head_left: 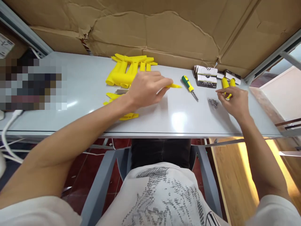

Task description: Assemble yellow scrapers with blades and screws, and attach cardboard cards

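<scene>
My left hand (149, 88) is closed around a slim yellow piece (176, 85), whose pointed end sticks out to the right above the white table (150, 124). Over the table's right part is my right hand (232, 99), thumb and fingertips pinched together just above and right of a small pile of screws (213, 103); whatever is between them is too small to make out. A green and yellow screwdriver (187, 84) lies between my hands. Behind my left hand rest several yellow tubular parts (122, 73), and flat yellow pieces (129, 116) lie under that forearm.
Small white and black boxes (207, 77) stand at the back right, with two yellow parts (225, 83) beside them. Cardboard (145, 31) lines the table's back edge. A metal frame post (270, 53) rises on the right. A white cable (8, 125) hangs at the left edge.
</scene>
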Demonstrator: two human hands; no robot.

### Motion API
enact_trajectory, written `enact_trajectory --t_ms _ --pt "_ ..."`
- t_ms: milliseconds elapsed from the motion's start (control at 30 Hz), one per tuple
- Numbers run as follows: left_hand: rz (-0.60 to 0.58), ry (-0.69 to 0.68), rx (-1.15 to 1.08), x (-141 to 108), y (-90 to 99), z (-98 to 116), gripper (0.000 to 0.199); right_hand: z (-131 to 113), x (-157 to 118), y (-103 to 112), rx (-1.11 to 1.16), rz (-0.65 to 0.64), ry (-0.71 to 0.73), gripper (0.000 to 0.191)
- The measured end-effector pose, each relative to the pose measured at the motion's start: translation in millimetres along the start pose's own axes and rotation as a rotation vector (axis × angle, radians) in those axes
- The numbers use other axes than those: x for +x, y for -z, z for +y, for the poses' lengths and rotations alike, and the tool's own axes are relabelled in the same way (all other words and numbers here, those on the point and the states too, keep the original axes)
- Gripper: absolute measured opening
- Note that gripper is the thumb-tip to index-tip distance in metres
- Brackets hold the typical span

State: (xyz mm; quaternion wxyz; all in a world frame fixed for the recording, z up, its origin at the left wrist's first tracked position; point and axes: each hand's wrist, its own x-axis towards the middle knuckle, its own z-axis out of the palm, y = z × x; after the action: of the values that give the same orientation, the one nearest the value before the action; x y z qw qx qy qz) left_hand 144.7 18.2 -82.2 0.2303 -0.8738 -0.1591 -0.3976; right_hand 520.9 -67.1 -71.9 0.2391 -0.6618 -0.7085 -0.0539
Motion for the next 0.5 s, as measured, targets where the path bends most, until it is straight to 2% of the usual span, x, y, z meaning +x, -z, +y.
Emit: enact_trajectory --t_ms 100,200,333,500 --pt "0.026 -0.082 0.047 -0.1 -1.7 8.1 0.017 25.3 21.5 6.6 -0.037 -0.232 -0.01 0.024" --pt "-0.022 -0.032 0.013 -6.9 -4.3 2.6 0.022 25.2 29.8 3.4 -0.061 -0.375 0.012 0.026" --pt "-0.062 0.029 -0.036 -14.2 -6.4 -7.8 0.023 21.7 29.1 -6.0 0.035 -0.388 0.04 0.018" --pt "-0.104 0.048 -0.028 -16.3 -9.5 -7.1 0.024 23.5 26.8 -16.9 0.09 -0.291 0.041 0.007"
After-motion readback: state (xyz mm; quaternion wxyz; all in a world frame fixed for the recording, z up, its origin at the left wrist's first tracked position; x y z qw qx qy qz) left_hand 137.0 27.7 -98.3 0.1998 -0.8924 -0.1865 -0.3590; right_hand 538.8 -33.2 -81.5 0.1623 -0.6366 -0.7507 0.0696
